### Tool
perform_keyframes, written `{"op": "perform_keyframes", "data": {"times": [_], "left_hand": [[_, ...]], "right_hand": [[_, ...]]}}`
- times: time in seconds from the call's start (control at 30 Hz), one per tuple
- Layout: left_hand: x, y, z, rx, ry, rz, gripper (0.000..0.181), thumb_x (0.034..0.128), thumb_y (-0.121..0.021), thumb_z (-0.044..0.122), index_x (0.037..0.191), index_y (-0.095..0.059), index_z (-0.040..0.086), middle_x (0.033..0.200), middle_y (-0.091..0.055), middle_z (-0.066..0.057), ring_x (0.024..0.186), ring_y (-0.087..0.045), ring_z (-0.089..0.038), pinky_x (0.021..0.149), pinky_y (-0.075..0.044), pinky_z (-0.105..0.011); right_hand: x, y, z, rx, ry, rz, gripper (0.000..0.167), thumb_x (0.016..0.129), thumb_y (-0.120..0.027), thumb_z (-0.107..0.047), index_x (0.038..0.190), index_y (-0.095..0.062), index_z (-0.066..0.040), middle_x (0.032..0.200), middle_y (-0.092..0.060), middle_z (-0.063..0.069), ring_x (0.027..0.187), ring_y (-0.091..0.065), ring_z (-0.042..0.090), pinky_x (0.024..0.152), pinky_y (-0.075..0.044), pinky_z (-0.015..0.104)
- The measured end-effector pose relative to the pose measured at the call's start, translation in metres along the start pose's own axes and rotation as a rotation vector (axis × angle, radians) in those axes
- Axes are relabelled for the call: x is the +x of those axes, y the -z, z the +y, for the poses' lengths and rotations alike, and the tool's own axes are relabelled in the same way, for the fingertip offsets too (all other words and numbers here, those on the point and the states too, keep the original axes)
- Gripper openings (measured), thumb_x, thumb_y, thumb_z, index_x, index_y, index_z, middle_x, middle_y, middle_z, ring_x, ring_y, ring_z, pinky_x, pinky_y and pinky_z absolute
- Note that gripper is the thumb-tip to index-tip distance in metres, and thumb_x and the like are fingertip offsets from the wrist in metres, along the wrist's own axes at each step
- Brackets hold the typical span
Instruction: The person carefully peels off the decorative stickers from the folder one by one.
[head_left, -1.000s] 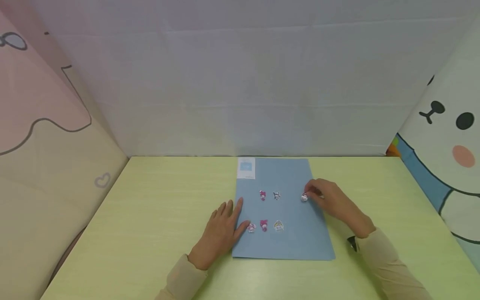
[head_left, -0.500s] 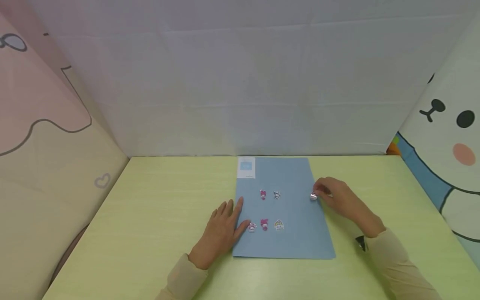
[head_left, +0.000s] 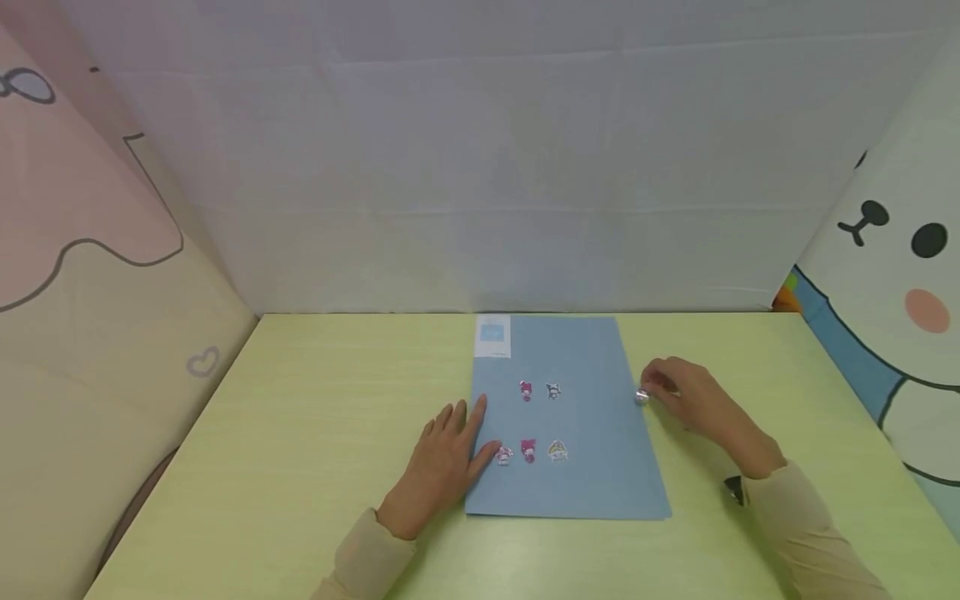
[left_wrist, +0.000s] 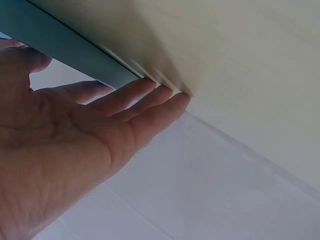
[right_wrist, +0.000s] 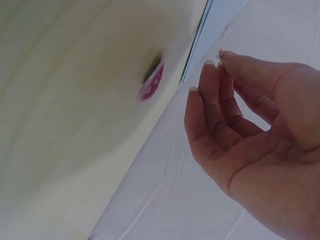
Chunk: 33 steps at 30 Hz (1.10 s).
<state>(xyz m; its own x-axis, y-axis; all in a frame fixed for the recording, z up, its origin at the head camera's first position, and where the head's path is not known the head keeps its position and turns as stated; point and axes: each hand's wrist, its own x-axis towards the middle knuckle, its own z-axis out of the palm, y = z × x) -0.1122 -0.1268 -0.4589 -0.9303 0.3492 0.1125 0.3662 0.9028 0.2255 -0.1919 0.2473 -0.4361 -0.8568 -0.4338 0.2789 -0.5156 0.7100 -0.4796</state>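
Silvery sticker (head_left: 641, 397): right of centre in the lower half of the head view, overlapping the right edge of a blue folder (head_left: 592, 483); from where I stand I can't tell whether it touches that edge.
Right hand (head_left: 686, 400): pinches the sticker between thumb and fingertips, the other fingers bent in loosely; in the right wrist view the sticker shows as a thin curved sliver at upper right.
Left hand (head_left: 442, 467): lies palm down with fingers relaxed and spread, holding nothing, at the folder's left edge; its thumb reaches over the folder, and the left wrist view has fingertips on the tabletop beside it.
Upper row: a pink sticker (head_left: 526, 391) and a grey-and-white sticker (head_left: 553, 391), side by side on the folder.
Lower row: a pink-and-white sticker (head_left: 504, 457) just by the left thumb, a magenta sticker (head_left: 528, 451), then a white-and-yellow sticker (head_left: 557, 451).
Folder corner: a white label (head_left: 492, 337) with a pale blue square, at upper left.
Cuffs: pale sleeves (head_left: 795, 508), with a dark piece (head_left: 735, 490) beside the right one.
Table: a pale yellow-green tabletop (head_left: 322, 400) under everything, across the lower frame.
Backdrop: white cloth (head_left: 480, 167), upper frame.
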Motion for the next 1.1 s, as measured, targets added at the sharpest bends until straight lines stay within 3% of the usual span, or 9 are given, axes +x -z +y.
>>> {"op": "perform_keyframes", "data": {"times": [0.13,0.37,0.63,1.1], "left_hand": [[-0.001,0.001,0.0,0.001,0.0,-0.002,0.067,0.1024,-0.06,0.04,0.155,-0.043,0.004,0.144,-0.052,-0.028,0.132,-0.05,-0.048,0.105,-0.045,-0.059],[0.0,0.001,-0.002,0.012,-0.016,0.016,0.066,0.1026,-0.06,0.04,0.154,-0.043,0.003,0.142,-0.053,-0.029,0.13,-0.051,-0.049,0.104,-0.045,-0.059],[0.001,-0.002,-0.003,0.015,-0.041,0.051,0.065,0.1016,-0.062,0.039,0.153,-0.045,0.002,0.14,-0.054,-0.03,0.128,-0.053,-0.049,0.102,-0.047,-0.059],[0.001,-0.002,-0.002,0.007,-0.016,0.01,0.066,0.1026,-0.059,0.041,0.155,-0.043,0.003,0.142,-0.052,-0.029,0.131,-0.051,-0.049,0.105,-0.045,-0.059]], "right_hand": [[-0.003,0.004,0.002,-0.002,-0.066,-0.047,0.008,0.092,-0.073,0.002,0.095,-0.069,-0.004,0.087,-0.066,0.0,0.083,-0.064,0.02,0.077,-0.056,0.043],[-0.004,0.008,0.006,0.007,-0.07,-0.066,0.007,0.093,-0.07,0.003,0.094,-0.069,-0.004,0.086,-0.066,0.001,0.076,-0.063,0.015,0.07,-0.052,0.034],[-0.005,0.012,0.01,0.014,-0.137,-0.114,0.006,0.099,-0.065,-0.004,0.095,-0.068,-0.001,0.088,-0.067,0.004,0.073,-0.059,0.014,0.068,-0.05,0.034],[-0.011,0.015,0.015,0.12,-0.235,-0.18,0.004,0.1,-0.062,0.001,0.098,-0.065,0.003,0.083,-0.064,0.006,0.057,-0.059,0.014,0.058,-0.048,0.029]]}}
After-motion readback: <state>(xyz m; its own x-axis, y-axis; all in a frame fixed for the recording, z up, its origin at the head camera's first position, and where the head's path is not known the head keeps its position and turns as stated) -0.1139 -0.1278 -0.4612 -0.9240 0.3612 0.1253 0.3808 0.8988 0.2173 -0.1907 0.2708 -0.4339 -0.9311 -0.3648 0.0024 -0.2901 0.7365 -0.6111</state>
